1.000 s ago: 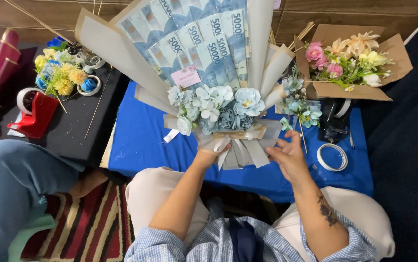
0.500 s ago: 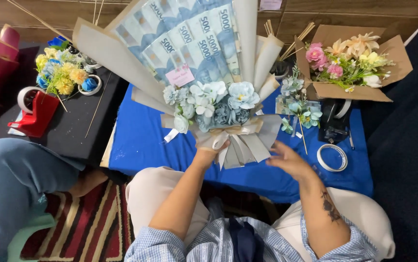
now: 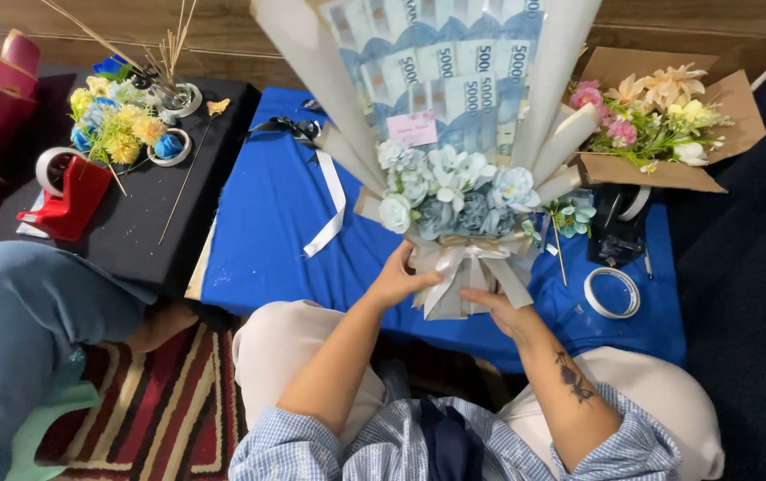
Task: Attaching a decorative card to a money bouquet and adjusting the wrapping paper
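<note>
Banknote bouquet (image 3: 454, 134) stands upright over the blue cloth (image 3: 267, 223). Left hand (image 3: 401, 281) is closed around its wrapped stem; right hand (image 3: 503, 312) cups the base. Support beneath the cream ribbon bow (image 3: 463, 263); avoid crushing its loops.

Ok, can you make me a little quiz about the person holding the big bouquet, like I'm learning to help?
1. True or false: both hands hold the bouquet at its base, by the cream ribbon bow.
2. What lies on the blue cloth just to the right of the right hand? A) a roll of clear tape B) a pair of scissors C) a red tape dispenser
3. Which hand is at the left side of the bow?

Key
1. True.
2. A. The red tape dispenser sits far off on the black table.
3. The left hand.
</note>
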